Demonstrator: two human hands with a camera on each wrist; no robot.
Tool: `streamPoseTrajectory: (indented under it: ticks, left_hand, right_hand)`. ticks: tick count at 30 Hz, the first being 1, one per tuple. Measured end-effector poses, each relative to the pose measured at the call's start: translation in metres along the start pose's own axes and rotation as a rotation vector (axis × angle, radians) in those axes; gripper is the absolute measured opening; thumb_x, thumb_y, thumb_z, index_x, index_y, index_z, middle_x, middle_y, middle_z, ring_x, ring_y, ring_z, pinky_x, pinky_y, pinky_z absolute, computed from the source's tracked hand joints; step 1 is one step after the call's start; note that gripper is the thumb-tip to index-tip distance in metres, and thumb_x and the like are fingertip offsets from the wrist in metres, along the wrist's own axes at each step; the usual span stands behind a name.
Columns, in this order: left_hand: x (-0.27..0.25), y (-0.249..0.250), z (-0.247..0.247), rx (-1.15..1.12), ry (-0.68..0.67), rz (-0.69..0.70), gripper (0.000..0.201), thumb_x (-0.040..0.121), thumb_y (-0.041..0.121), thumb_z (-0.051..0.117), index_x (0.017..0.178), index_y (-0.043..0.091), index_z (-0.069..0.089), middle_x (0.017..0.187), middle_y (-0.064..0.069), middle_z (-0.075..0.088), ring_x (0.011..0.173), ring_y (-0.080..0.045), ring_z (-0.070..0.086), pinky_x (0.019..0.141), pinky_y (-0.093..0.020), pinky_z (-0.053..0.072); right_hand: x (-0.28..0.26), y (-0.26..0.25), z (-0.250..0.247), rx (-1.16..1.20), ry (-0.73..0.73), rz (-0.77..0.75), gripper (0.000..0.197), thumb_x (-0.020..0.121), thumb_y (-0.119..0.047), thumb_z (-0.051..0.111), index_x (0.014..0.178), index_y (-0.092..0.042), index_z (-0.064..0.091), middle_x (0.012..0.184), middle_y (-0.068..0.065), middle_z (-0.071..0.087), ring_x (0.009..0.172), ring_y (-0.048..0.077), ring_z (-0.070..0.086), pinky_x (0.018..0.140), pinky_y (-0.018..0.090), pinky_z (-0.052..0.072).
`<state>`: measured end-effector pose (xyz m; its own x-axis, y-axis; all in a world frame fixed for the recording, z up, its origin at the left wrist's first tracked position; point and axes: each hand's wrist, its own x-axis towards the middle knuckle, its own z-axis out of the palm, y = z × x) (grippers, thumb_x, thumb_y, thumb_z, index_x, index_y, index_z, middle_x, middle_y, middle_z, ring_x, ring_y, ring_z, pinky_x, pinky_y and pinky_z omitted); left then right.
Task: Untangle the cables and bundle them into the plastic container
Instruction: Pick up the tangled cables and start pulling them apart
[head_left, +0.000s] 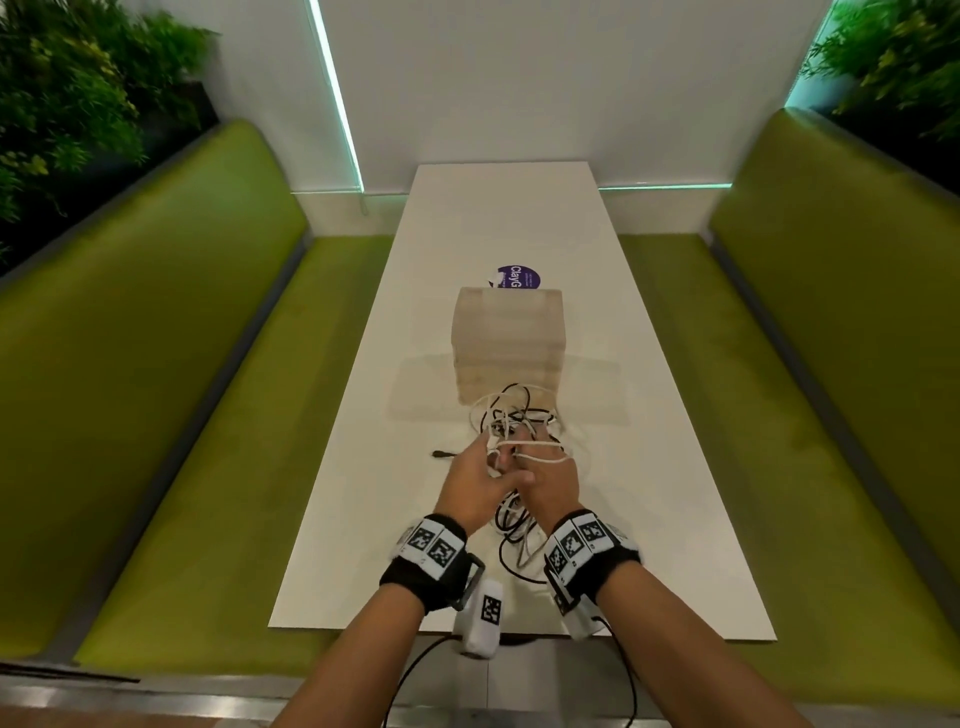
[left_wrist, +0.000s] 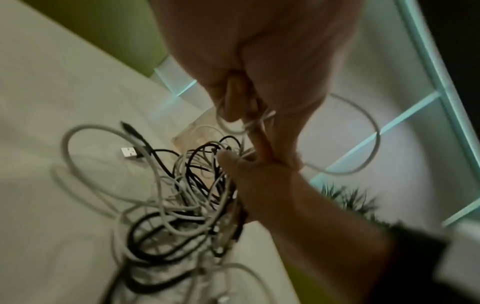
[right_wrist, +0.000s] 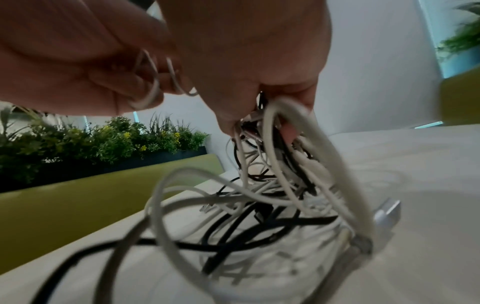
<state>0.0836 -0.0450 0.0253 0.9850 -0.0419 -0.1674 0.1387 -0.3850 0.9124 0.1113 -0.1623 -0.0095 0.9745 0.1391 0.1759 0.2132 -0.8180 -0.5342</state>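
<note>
Left hand (head_left: 475, 480) pinches white cable loop; right hand (head_left: 550, 483) grips tangled cables (head_left: 514, 421), lifted mid-tabletop toward near edge. Plastic container (head_left: 508, 332) just beyond. Risk: hard pull tightens knots, drags container.

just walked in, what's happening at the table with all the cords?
A person is working on a tangle of white and black cables on the white table. The left hand pinches a thin white cable, and the right hand grips a bunch of strands, lifting part of the knot off the surface. The translucent plastic container stands just beyond the pile; no cable has visibly gone into it. Nothing looks separated yet.
</note>
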Motion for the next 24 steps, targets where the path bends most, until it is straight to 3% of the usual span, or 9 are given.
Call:
streamPoseTrajectory:
  ticks: [1,3,5,6,10,15,17,21,24]
  left_hand:
    - [0.002,-0.001,0.001,0.081,0.041,0.013,0.078,0.063,0.050,0.079,0.127,0.012,0.055,0.115,-0.005,0.069,0.105,-0.020,0.064,0.092,-0.038,0.051]
    - [0.004,-0.002,0.001,0.188,0.120,0.089,0.054,0.076,0.044,0.075,0.120,0.016,0.062,0.103,-0.003,0.073,0.089,-0.017,0.067,0.082,-0.034,0.052]
    - [0.004,0.003,0.001,0.305,0.207,0.197,0.029,0.087,0.029,0.068,0.112,0.014,0.066,0.092,-0.007,0.074,0.073,-0.018,0.063,0.068,-0.024,0.046]
    - [0.004,0.005,0.001,0.360,0.225,0.246,0.023,0.089,0.024,0.065,0.109,0.013,0.067,0.089,-0.008,0.073,0.072,-0.020,0.061,0.065,-0.023,0.043]
    - [0.005,0.003,-0.003,0.522,0.142,0.355,0.022,0.089,0.030,0.063,0.105,0.014,0.064,0.095,-0.002,0.071,0.078,-0.021,0.064,0.072,-0.035,0.050]
    - [0.002,0.009,0.001,0.562,0.214,0.420,0.016,0.093,0.020,0.058,0.102,0.008,0.059,0.083,-0.002,0.065,0.070,-0.023,0.058,0.063,-0.026,0.039]
    - [0.002,0.015,0.003,0.386,0.213,0.318,0.008,0.094,0.019,0.057,0.096,0.012,0.054,0.073,0.009,0.056,0.060,-0.011,0.051,0.057,-0.019,0.038]
    - [0.002,0.027,-0.005,-0.325,0.268,0.111,0.019,0.093,0.007,0.057,0.078,0.015,0.048,0.070,0.003,0.055,0.059,-0.008,0.051,0.058,-0.019,0.045]
    - [-0.007,0.053,-0.023,-0.677,0.243,0.107,0.033,0.093,-0.002,0.050,0.069,0.019,0.042,0.066,0.002,0.045,0.049,-0.006,0.031,0.044,-0.016,0.028]
  right_hand:
    - [-0.001,0.003,0.003,-0.009,0.004,-0.013,0.048,0.080,-0.053,0.033,0.091,-0.017,0.063,0.099,0.000,0.061,0.082,0.021,0.064,0.060,0.029,0.043]
    - [-0.002,0.005,0.006,-0.043,-0.009,-0.033,0.056,0.082,-0.061,0.032,0.094,-0.016,0.065,0.099,0.005,0.063,0.082,0.025,0.065,0.060,0.032,0.050]
    - [-0.001,-0.002,-0.001,-0.063,-0.064,-0.026,0.031,0.082,-0.045,0.061,0.092,-0.016,0.066,0.092,0.009,0.068,0.075,0.029,0.068,0.048,0.031,0.050]
    - [0.001,-0.004,-0.001,-0.093,0.010,-0.051,0.024,0.076,-0.032,0.073,0.091,-0.016,0.065,0.088,0.009,0.068,0.072,0.029,0.069,0.044,0.030,0.049]
    - [0.007,-0.005,-0.002,-0.156,-0.036,0.071,0.018,0.092,-0.024,0.049,0.103,-0.016,0.061,0.104,0.003,0.063,0.093,0.024,0.064,0.064,0.027,0.043]
    - [0.004,-0.005,0.005,-0.188,-0.010,0.038,0.015,0.089,-0.019,0.054,0.098,-0.011,0.062,0.093,0.009,0.068,0.074,0.029,0.067,0.054,0.029,0.045]
    - [0.009,-0.005,0.004,-0.173,-0.038,0.094,0.020,0.093,-0.025,0.051,0.102,-0.011,0.061,0.099,0.009,0.066,0.080,0.029,0.067,0.060,0.032,0.048]
    - [0.017,0.006,0.001,-0.157,-0.085,0.232,0.038,0.091,-0.036,0.053,0.121,-0.013,0.050,0.115,0.011,0.056,0.099,0.033,0.060,0.075,0.037,0.048]
    - [0.017,0.020,0.002,-0.192,-0.121,0.274,0.039,0.092,-0.033,0.051,0.125,-0.013,0.047,0.119,0.014,0.052,0.103,0.034,0.056,0.079,0.039,0.047]
